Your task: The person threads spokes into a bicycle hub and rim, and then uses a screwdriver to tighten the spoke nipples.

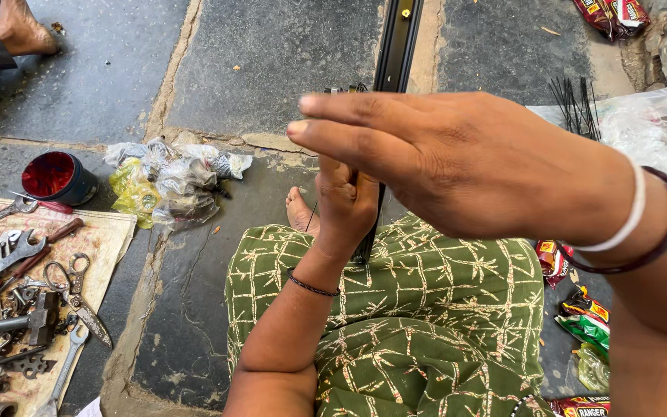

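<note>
Left hand [347,202] is wrapped tight around a long black metal strip [397,46], gripping it just above the lap, with the strip rising straight up and away across the stone floor [272,62] toward the top of the view. A small brass-coloured screw sits near its far end. The lower end of the strip disappears behind the fist, right over the green patterned cloth [426,309] covering the knees. A thin dark bracelet circles that wrist.

Right hand [457,162] is up in front of the camera, open and flat, fingers stretched out together and pointing left, holding nothing. It hovers just above the left fist and hides part of the strip. White and dark bangles sit on its wrist.

Off to the left, a worn mat [113,232] carries a spread of tools: spanners, scissors [79,289], a hammer [17,324]. Just beyond it stands a small dark cup [59,177] with a red inside, and beside that a heap of crumpled plastic bags [171,181]. On the right, a bundle of thin black rods [577,104] lies on clear plastic, with snack wrappers [584,316] scattered near the knee. Another person's bare foot [21,27] shows at the top left corner.
</note>
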